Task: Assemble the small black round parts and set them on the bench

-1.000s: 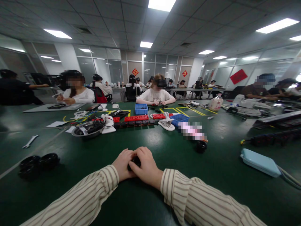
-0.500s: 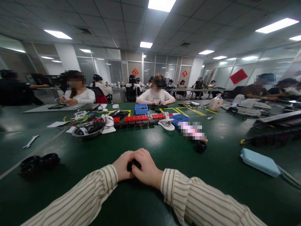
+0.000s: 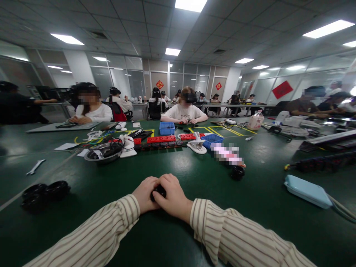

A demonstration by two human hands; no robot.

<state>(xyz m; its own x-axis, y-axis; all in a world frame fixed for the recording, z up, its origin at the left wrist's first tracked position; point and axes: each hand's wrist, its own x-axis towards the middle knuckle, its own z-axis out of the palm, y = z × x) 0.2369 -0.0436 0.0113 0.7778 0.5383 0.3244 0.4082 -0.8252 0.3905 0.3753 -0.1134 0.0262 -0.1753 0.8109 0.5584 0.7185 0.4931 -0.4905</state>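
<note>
My left hand (image 3: 145,194) and my right hand (image 3: 172,196) rest together on the green table (image 3: 194,178), close in front of me. Both are curled around a small black object (image 3: 158,191) held between them; only a sliver of it shows between the fingers. My right fingers lie over the top of it. Striped sleeves cover both forearms.
A black round part (image 3: 238,172) lies to the right, black wheel-like parts (image 3: 44,193) to the left. A pale blue case (image 3: 306,191) sits far right. A metal bowl (image 3: 102,152), red and black strips (image 3: 161,139), blue bins (image 3: 167,128) and seated people fill the far side.
My hands stay in place; the fingers shift slightly around the black object, which shows a little differently between them.
</note>
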